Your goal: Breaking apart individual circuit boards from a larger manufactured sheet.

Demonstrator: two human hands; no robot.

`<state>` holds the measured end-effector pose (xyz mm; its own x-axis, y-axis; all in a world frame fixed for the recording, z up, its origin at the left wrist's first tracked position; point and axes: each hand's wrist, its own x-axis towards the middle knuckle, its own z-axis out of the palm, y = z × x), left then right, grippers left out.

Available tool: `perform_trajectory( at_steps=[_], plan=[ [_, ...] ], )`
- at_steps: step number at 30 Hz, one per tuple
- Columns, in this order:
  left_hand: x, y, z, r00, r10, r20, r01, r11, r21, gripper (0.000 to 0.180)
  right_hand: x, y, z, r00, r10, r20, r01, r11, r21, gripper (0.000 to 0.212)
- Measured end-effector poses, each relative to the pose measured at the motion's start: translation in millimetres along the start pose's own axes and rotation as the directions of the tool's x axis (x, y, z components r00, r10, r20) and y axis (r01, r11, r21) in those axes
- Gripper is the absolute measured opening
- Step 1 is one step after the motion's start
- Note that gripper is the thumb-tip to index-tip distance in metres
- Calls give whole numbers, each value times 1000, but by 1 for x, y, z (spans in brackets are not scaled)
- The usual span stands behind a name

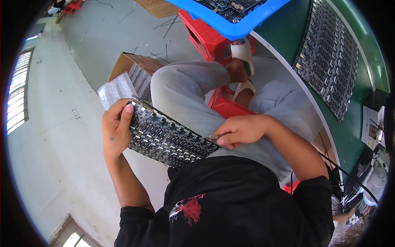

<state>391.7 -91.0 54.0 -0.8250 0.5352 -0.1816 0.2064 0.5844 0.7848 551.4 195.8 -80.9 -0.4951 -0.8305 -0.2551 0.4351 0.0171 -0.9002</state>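
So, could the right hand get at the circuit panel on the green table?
Probably, with a stretch: the way over the knee and green table to that panel looks free, though the right hand pinches a small metallic item.

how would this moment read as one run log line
left hand: gripping circuit board panel | right hand: pinching small metallic item near panel's edge | nearby: blue tray, carton, bubble wrap

The setting is an electronics workshop, shown by a circuit board [168,139] in the foreground, similar boards [329,57] on a green worktable [284,31], a blue tray [234,31] of more boards [232,9], a cardboard box [119,68] containing bubble wrap [117,89], red stools [217,44] and a grey floor [117,31].
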Motion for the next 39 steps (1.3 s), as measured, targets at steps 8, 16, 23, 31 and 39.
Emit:
perform_trajectory(
  at_steps=[8, 16, 23, 31, 39],
  plan=[
    [2, -13, -3, 1000, 3, 6, -3, 1000, 26, 24, -1, 9, 5, 987, 84, 135, -142, 848, 510, 41],
    [-1, -19, -6, 999, -31, -25, 31, 999, 12, 23, -6, 7, 7, 999, -19, -30, 17, 996, -84, 45],
    [0, -29, -8, 999, -42, -6, 42, 999, -14, 27, -8, 10, 9, 977, 135, 164, -198, 861, 468, 45],
    [-3, -41, -11, 998, -38, -50, 37, 999, -9, 29, -16, 0, 9, 994, 112, 17, -111, 994, -21, 44],
    [-3, -47, -11, 997, -55, -52, 53, 998, -44, 31, -16, 7, 7, 975, 162, 153, -205, 921, 332, 43]
  ],
)
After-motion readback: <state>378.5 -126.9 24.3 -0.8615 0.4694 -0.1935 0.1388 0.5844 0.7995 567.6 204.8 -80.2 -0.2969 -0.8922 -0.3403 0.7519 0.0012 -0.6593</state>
